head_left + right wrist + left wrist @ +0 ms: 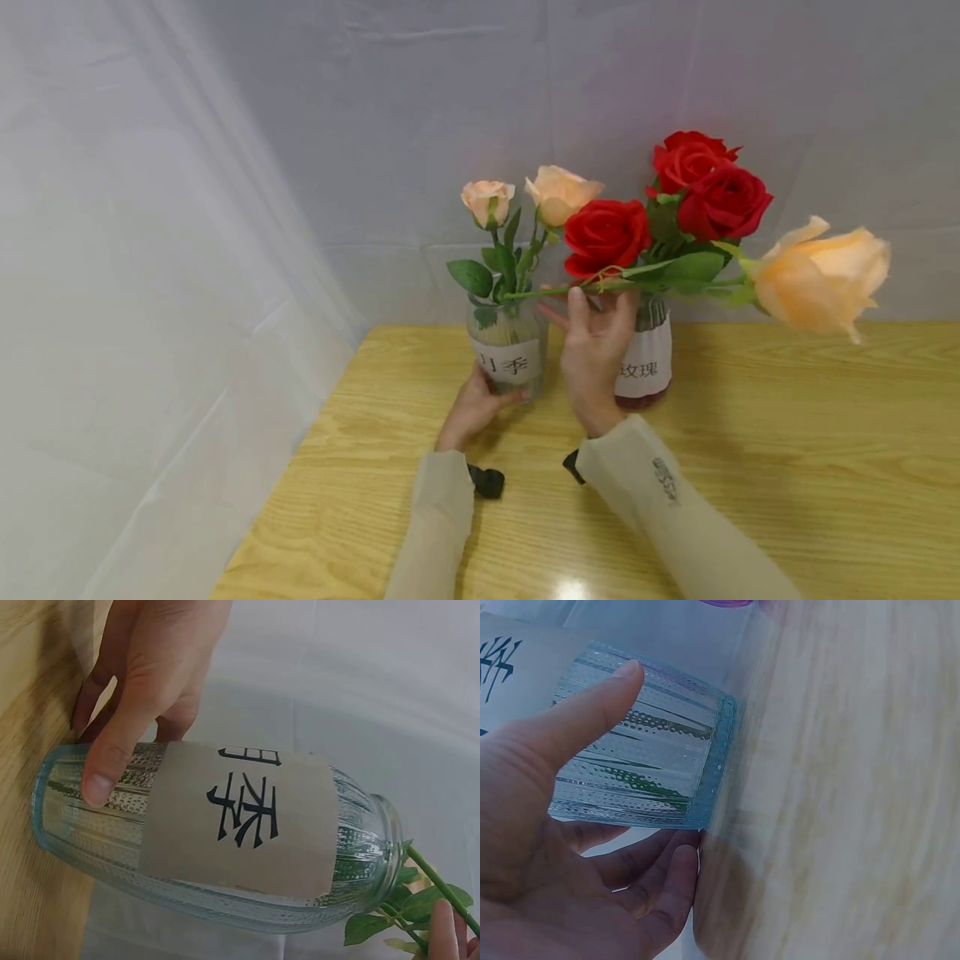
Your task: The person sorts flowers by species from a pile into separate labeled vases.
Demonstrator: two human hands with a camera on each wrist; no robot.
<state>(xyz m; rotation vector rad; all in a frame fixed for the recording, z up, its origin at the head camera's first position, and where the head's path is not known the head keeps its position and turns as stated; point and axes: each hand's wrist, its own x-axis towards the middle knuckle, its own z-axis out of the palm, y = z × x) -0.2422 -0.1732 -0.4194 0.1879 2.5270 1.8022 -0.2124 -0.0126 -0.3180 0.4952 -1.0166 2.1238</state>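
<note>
A clear ribbed glass vase with a white paper label stands on the table and holds two peach roses with green leaves. My left hand grips its lower part, thumb across the front of the glass. My right hand pinches the green stem of another peach rose between thumb and fingers. This rose lies nearly level, its bloom far to the right. The cut end of its stem is right at the vase's mouth in the right wrist view.
Just right of my right hand stands a second labelled vase with a dark red base, holding red roses. The held stem crosses in front of them. A pale cloth hangs behind the wooden table, whose left edge slants toward me.
</note>
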